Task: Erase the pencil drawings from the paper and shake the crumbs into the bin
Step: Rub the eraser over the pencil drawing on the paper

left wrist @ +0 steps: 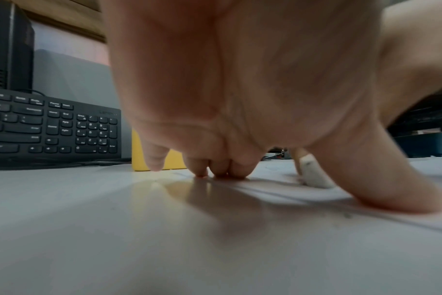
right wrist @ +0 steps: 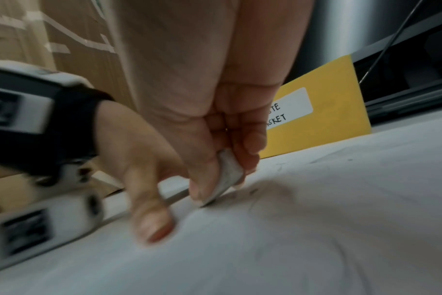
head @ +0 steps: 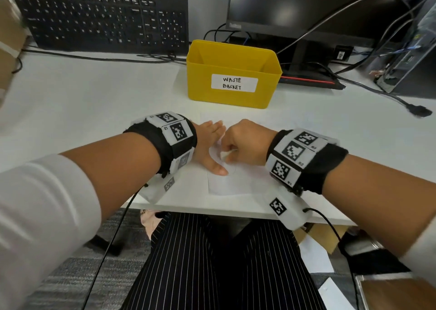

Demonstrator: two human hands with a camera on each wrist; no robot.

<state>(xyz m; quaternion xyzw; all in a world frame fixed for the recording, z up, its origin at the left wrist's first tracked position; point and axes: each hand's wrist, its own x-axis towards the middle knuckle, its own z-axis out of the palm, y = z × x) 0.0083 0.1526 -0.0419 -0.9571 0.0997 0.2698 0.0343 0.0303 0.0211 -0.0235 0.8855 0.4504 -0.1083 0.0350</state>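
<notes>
The white sheet of paper [head: 236, 182] lies flat on the white tabletop [head: 94, 111], its near edge close to the tabletop's front edge, and bare tabletop lies open to either side of it. The left hand [head: 207, 149] presses on the paper with straight, spread fingers, the thumb [left wrist: 391, 191] flat on the sheet. Just right of it, the right hand [head: 245, 142] pinches a small white rubber eraser [right wrist: 228, 175] between thumb and fingers, its lower edge touching the paper amid faint pencil marks and dark crumbs [right wrist: 253, 191]. Behind the paper, near its far edge, stands the yellow plastic bin labelled "WASTE BASKET" [head: 233, 73], open at the top. Left of the bin a black keyboard [head: 99, 17] leans upright; right of the bin sit a black monitor stand [head: 306, 73] and loose black cables [head: 377, 90]
</notes>
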